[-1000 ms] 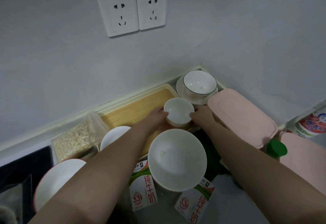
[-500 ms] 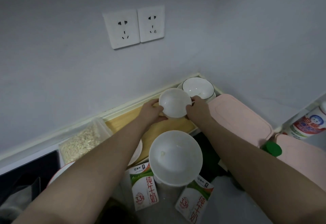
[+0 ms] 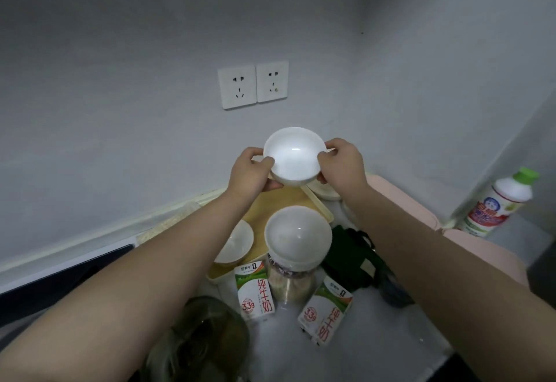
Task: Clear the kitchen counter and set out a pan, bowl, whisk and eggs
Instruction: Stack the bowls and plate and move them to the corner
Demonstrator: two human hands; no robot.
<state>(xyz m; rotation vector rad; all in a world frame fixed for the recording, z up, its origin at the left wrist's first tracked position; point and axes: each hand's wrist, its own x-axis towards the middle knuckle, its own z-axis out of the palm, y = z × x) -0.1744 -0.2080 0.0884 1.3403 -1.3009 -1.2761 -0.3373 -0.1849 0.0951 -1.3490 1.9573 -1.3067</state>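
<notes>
dark panel point(image 3: 75, 273): far left of the large bowl point(image 3: 298, 234), flat and black, along the wall; what it is cannot be told.
glass vessel point(image 3: 204, 336): left of and nearer than the large bowl, blurred, at the bottom edge.
low bowl point(image 3: 237, 240): white, just left of the large bowl, resting on the tray point(image 3: 279, 201).
tray: wood-coloured with a cream rim, behind and to the left of the large bowl, running back to the wall.
left hand point(image 3: 251, 172): above and behind the large bowl, gripping the small bowl's left side, thumb on the rim, fingers curled beneath.
left carton point(image 3: 254, 291): milk, upright, just in front-left of the large bowl.
small bowl point(image 3: 294, 156): white, held in the air between both hands, straight above and behind the large bowl, tipped so its inside faces the camera.
large bowl: white, sitting on top of a clear jar point(image 3: 288, 285) on the counter point(image 3: 361, 345).
right carton point(image 3: 325, 312): milk, leaning, in front-right of the large bowl.
right hand point(image 3: 340, 165): above and behind-right of the large bowl, gripping the small bowl's right side, thumb on the rim.
dark bag point(image 3: 352, 255): green-black, just right of the large bowl.
pink lid point(image 3: 403, 201): right of the large bowl, partly behind the right forearm.
bottle point(image 3: 496, 201): white with a green cap, far right of the large bowl, tilted.
</notes>
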